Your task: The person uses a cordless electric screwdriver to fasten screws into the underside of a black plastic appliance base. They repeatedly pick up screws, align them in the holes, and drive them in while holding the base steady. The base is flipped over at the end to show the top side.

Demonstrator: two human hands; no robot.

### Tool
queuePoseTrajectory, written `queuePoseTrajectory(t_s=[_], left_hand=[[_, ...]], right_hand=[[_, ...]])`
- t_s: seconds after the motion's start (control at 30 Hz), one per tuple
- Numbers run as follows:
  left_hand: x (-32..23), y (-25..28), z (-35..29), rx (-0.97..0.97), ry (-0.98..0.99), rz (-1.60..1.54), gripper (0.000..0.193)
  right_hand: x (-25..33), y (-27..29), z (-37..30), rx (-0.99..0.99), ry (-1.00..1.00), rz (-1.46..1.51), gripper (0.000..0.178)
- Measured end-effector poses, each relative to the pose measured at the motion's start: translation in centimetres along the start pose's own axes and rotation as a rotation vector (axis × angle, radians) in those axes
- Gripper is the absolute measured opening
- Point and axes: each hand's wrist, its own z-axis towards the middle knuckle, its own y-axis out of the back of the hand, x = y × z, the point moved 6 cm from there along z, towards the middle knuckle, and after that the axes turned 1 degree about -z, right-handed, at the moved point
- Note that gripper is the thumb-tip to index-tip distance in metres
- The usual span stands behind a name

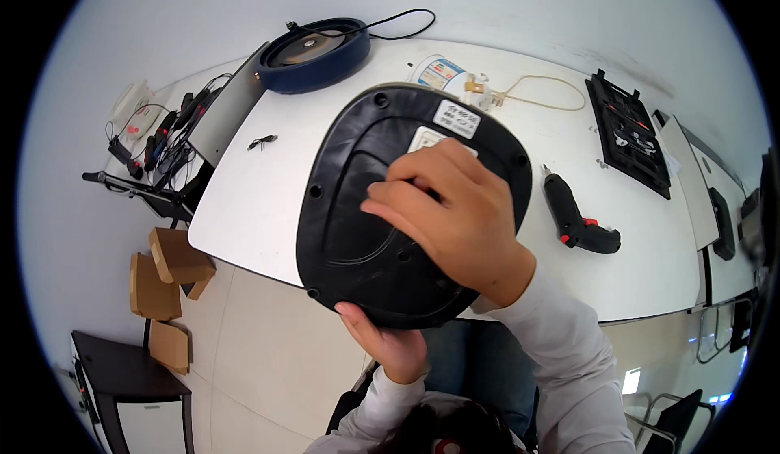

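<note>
In the head view, the black, rounded-square, plastic-looking panel (337,230) is held at the near edge of the white, smooth-topped bench (252,198), broad face toward the wearer, without a clear long axis. The left grip (388,350) clasps its lower edge; the right grip (459,210), nearer its middle, curls over the face; whether it pinches anything cannot be told.

A plain white wall (504,15) spans the top of the frame behind a white round-cornered counter (252,202). Lower left: pale glossy floor tiles (252,332), a dark-brown white-fronted cabinet (122,364). Lower right: a black metal-framed chair (678,423).
</note>
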Motion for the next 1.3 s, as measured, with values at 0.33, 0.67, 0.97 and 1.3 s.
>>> queuePoseTrajectory(t_s=[0.33,0.67,0.97,1.3], left_hand=[[-0.2,-1.1,-0.4,0.062,-0.037,-0.011,0.059],[0.1,-0.3,-0.1,-0.007,-0.068,-0.017,0.061],[-0.5,-0.4,0.2,0.054,-0.094,0.033,0.067],[-1.0,-0.6,-0.1,0.043,-0.023,0.051,0.069]], right_hand=[[-1.0,3.3,-1.0,0.029,-0.146,0.056,0.032],[-9.1,14.5,-14.1,0.691,-0.721,-0.390,0.062],[-12.5,13.0,-19.0,0.812,-0.661,-0.430,0.065],[-11.6,16.0,-18.5,0.304,-1.039,-0.115,0.033]])
